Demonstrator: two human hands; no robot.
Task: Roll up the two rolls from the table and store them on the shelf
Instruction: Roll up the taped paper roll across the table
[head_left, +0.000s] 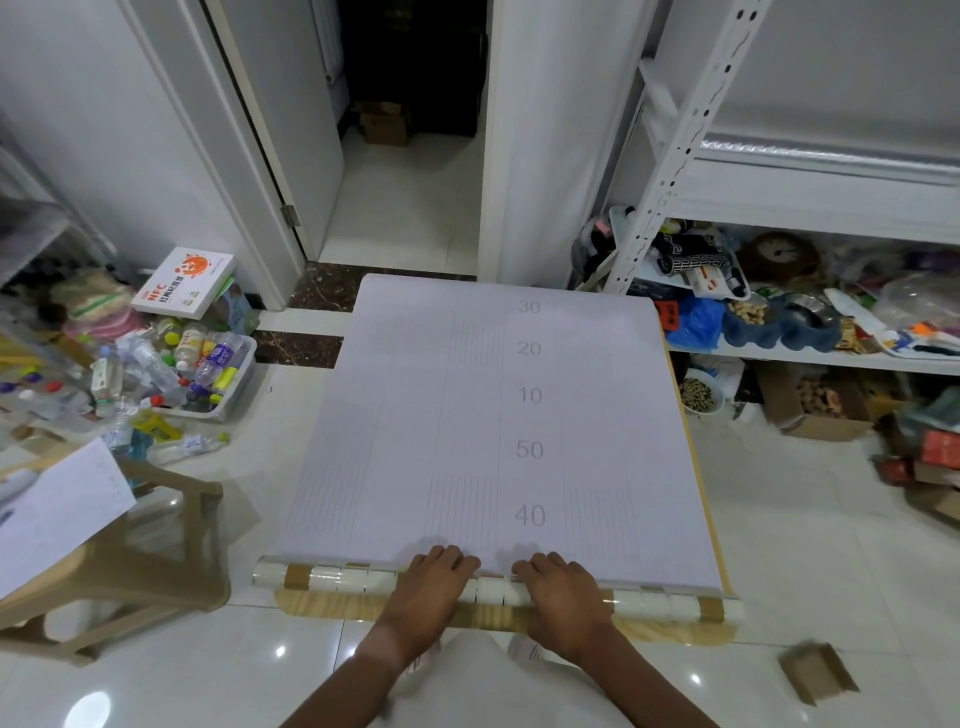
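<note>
Left hand: left hand (431, 584) lies palm down on the rolled tube (493, 590), fingers fairly straight and reaching over it onto the flat sheet; pressing, not curled round it.
Right hand: right hand (558, 587) just beside the left, same posture, palm on the tube, fingertips on the sheet edge.
Rolled tube: runs left to right along the near edge of the worktop (332, 608), glossy, with brown tape bands near both ends; both ends stick out past the hands.
Sheet: pale sheet (467, 415) joined to the tube, spread flat away from the person, printed with faint ruled lines and the numbers 30, 20, 10, 50, 40; covers nearly the whole worktop.
Worktop: light wood grain shows only at the near edge and as a thin strip along the right side.
Second sheet: another pale sheet (57, 509) lies over a tan stool (156, 551) at the left.
Shelf: white metal shelf (810, 192) at the right; lower levels crowded with bags, bowls, a clock.
Floor, left: tub of plastic bottles (202, 374), a white NFC box (182, 283) behind it.
Floor, right: small cardboard piece (818, 673).
</note>
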